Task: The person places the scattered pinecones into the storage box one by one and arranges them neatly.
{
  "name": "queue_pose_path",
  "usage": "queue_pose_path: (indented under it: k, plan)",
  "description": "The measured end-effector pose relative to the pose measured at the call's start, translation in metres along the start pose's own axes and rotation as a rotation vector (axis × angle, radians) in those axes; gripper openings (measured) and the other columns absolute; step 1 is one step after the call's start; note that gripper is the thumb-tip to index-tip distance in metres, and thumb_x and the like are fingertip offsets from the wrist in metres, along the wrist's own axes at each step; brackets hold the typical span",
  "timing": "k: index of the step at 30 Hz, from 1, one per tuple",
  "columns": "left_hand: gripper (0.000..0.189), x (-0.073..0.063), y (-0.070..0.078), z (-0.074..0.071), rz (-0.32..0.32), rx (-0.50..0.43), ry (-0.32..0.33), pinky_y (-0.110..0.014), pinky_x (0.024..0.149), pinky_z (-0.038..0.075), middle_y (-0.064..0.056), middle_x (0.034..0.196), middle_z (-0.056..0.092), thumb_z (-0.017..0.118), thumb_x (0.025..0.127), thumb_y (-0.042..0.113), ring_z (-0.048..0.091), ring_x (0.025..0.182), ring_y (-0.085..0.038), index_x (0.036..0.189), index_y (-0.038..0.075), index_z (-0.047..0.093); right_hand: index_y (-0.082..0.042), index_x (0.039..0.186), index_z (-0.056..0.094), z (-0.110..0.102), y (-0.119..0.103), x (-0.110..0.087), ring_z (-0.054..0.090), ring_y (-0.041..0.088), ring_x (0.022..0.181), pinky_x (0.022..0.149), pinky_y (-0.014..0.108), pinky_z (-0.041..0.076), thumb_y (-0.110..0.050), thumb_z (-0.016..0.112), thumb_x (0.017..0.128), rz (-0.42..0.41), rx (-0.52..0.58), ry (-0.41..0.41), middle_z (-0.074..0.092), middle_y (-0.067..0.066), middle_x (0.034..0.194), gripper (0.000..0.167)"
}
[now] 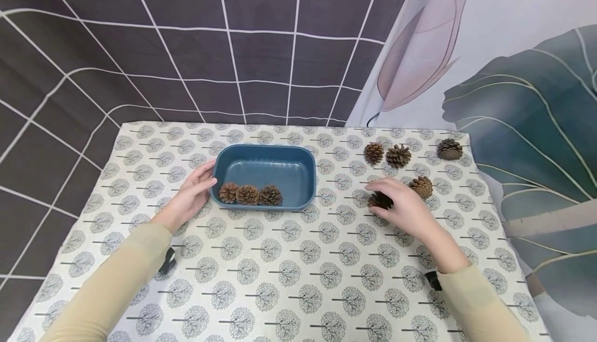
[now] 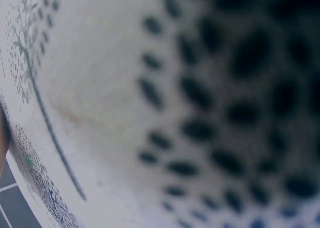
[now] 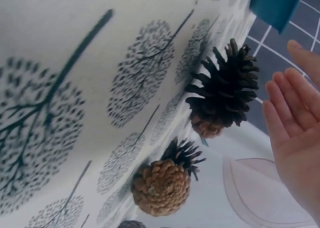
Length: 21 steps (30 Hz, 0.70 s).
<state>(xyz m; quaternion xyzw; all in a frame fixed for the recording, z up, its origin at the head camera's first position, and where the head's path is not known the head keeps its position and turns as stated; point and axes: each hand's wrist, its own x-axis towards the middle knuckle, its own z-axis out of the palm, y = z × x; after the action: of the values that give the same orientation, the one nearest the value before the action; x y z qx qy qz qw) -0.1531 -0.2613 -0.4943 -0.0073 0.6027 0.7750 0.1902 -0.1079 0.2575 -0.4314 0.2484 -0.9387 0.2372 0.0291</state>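
A blue rectangular basin [image 1: 266, 147] stands on the cloth, with three brown pinecones [image 1: 247, 195] along its near inner side. My left hand [image 1: 188, 197] is at the basin's left end, straight fingers and thumb against the outside and rim. Over a dark pinecone [image 1: 381, 200] on the right hovers my right hand [image 1: 403, 207], which partly hides it in the head view. In the right wrist view the fingers are extended, and a gap shows between them and that dark pinecone [image 3: 225, 85]. A lighter pinecone [image 1: 422, 187] lies just beside this hand.
Behind the right hand lie two pinecones [image 1: 398, 156] side by side, and another pinecone [image 1: 450, 149] farther right. A tree-print cloth [image 1: 289, 280] covers the table. Dark tiled fabric [image 1: 261, 52] hangs behind. The left wrist view holds only blurred cloth.
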Motion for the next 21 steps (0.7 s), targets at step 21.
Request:
queue_pose_path:
  k: [21]
  plan:
    - [0.058,-0.001,-0.002,0.001,0.035,-0.045,-0.003,-0.039,0.139,0.012,0.009,0.166,0.042,0.051,0.107,0.000,0.047,0.139,0.006,0.161,0.019,0.040,0.001,0.131,0.068,0.004,0.011,-0.014,0.064,0.044,0.125,0.113,0.065,0.049,-0.001,0.088,0.079,0.006,-0.041,0.011,0.071,0.022,0.134,0.056]
